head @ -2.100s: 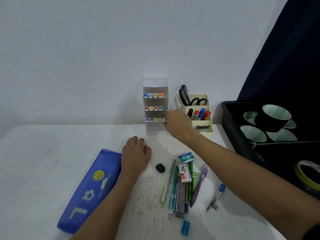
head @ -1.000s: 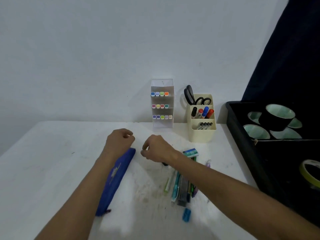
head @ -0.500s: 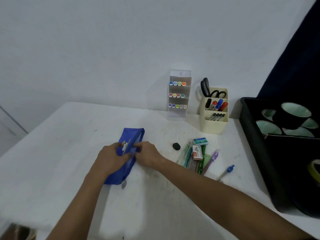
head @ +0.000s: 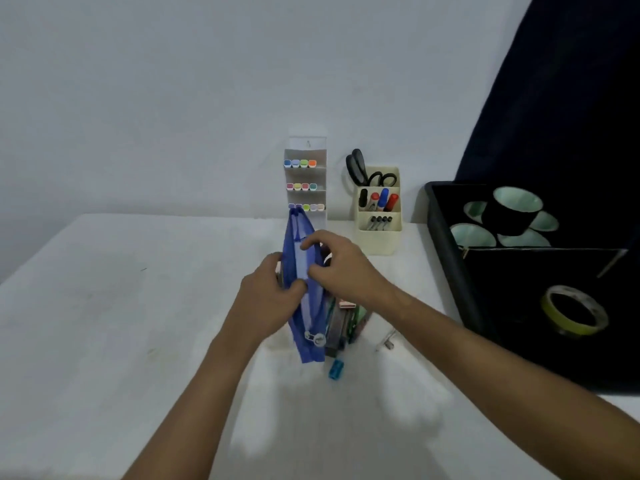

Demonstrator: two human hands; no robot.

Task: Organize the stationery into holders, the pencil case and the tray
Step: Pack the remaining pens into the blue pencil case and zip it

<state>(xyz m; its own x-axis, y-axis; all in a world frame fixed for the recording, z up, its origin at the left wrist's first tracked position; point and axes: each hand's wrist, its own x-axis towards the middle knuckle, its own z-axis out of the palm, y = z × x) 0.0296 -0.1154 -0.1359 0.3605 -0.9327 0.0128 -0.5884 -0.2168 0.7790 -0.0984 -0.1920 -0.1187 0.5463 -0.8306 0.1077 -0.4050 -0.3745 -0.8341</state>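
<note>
The blue pencil case (head: 306,327) is held up on its edge above the white table (head: 104,306), its zipper mouth spread and the zip pull near its lower end. My left hand (head: 268,294) grips its left lip and my right hand (head: 341,266) pinches the right lip. Behind the case lies a pile of loose pens and small boxes (head: 343,323), partly hidden. A small blue sharpener (head: 335,369) lies just in front. A clear marker holder (head: 305,181) and a cream holder (head: 379,216) with scissors and markers stand at the wall.
A black tray (head: 450,258) at the right holds several tape rolls, among them a black roll (head: 512,211) and a yellow-green roll (head: 573,315). A metal compass (head: 387,342) lies by my right forearm. A dark curtain hangs behind the tray.
Both hands lifted the pencil case off the table, turned it on edge over the pen pile and pulled its mouth apart. Before that my right hand left the marker holder.
</note>
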